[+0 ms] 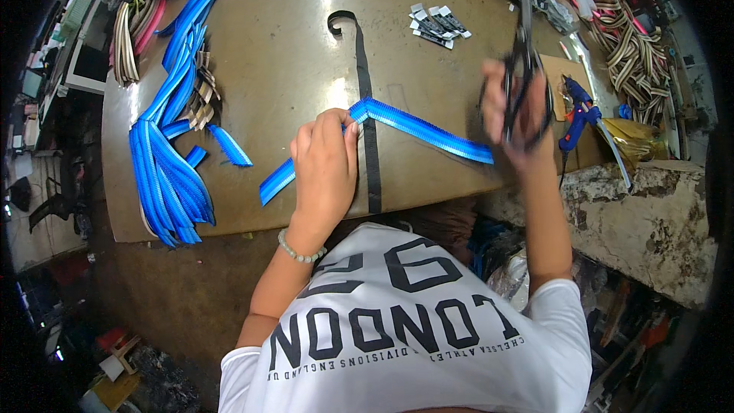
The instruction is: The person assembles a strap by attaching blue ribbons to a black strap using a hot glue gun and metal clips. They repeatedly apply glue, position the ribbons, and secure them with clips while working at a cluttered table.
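Note:
My left hand [325, 160] presses a blue striped webbing strap [428, 130] flat on the brown table [283, 69], near the strap's bend. The strap crosses a black strip [365, 84] that runs up the table. To the right, my right hand [516, 111] is raised a little above the table and grips black scissors [524, 46], blades pointing up and away. The strap's right end lies just left of that hand.
A pile of cut blue straps [168, 160] lies at the left, with a short loose piece [229, 145] beside it. Small black-and-white labels [437, 24] sit at the back. A blue glue gun [579, 111] and striped beige webbing [634, 53] are at the right.

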A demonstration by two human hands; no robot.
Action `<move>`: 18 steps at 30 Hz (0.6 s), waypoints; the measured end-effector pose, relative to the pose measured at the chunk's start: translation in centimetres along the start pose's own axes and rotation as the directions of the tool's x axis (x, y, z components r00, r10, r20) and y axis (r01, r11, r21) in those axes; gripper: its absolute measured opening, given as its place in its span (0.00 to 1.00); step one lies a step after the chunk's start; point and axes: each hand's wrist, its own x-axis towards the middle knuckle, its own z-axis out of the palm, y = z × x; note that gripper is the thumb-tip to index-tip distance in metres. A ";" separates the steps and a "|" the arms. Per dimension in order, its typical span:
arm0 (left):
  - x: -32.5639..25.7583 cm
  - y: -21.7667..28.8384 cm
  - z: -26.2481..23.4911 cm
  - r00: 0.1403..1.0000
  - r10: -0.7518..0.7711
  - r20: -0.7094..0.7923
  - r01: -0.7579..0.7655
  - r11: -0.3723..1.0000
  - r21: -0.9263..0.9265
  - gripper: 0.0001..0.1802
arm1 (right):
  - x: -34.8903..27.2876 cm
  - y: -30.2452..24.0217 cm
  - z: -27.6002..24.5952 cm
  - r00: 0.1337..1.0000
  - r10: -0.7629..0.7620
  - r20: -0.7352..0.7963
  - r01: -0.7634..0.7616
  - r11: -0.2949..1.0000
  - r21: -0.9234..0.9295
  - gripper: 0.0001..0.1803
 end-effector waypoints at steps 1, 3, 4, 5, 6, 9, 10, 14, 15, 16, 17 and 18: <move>0.0 0.0 0.0 1.000 -0.012 0.008 0.012 1.000 0.000 0.08 | -2.7 0.7 0.9 0.998 0.062 0.018 -0.058 0.985 -0.162 0.51; -0.1 0.0 -0.1 1.000 0.005 0.015 -0.005 1.000 0.007 0.08 | -7.3 2.5 2.6 0.911 0.412 0.005 -0.412 0.911 -0.027 0.60; -0.2 0.0 -0.1 0.999 0.035 0.005 -0.035 0.999 0.014 0.08 | -8.4 3.2 3.0 0.837 0.543 0.073 -0.539 0.840 -0.061 0.58; -0.3 0.0 -0.1 0.998 0.063 -0.006 -0.063 0.998 0.021 0.08 | -9.2 3.7 3.3 0.732 0.677 0.078 -0.674 0.736 -0.058 0.57; -0.3 0.0 0.0 0.998 0.069 -0.002 -0.069 0.997 0.038 0.08 | -9.5 4.3 3.5 0.720 0.672 0.172 -0.681 0.733 -0.012 0.47; -0.4 -0.2 0.2 0.997 0.082 0.001 -0.082 0.993 0.080 0.07 | -9.0 4.7 3.7 0.680 0.725 0.111 -0.717 0.689 -0.108 0.42; -0.4 -0.2 0.3 0.996 0.087 -0.003 -0.086 0.993 0.086 0.07 | -8.7 4.7 3.8 0.669 0.735 0.110 -0.724 0.678 -0.127 0.41; -0.2 -0.4 0.8 0.998 0.057 -0.017 -0.055 0.993 0.107 0.06 | -7.6 4.8 4.5 0.605 0.795 0.042 -0.788 0.605 -0.112 0.40; -0.1 -0.5 0.8 0.999 0.050 -0.021 -0.048 0.994 0.099 0.06 | -7.4 4.8 4.7 0.606 0.794 0.040 -0.786 0.606 -0.121 0.40; 0.0 -0.6 0.8 0.999 0.046 -0.024 -0.044 0.995 0.090 0.06 | -7.2 4.9 4.9 0.606 0.795 0.023 -0.784 0.602 -0.153 0.41; 0.0 -0.6 0.8 0.999 0.042 -0.028 -0.040 0.996 0.080 0.07 | -7.1 5.0 5.1 0.610 0.792 0.022 -0.775 0.603 -0.189 0.43; 0.0 -0.6 0.8 0.999 0.042 -0.021 -0.040 0.996 0.078 0.07 | -6.9 5.0 5.2 0.609 0.793 0.013 -0.770 0.596 -0.229 0.44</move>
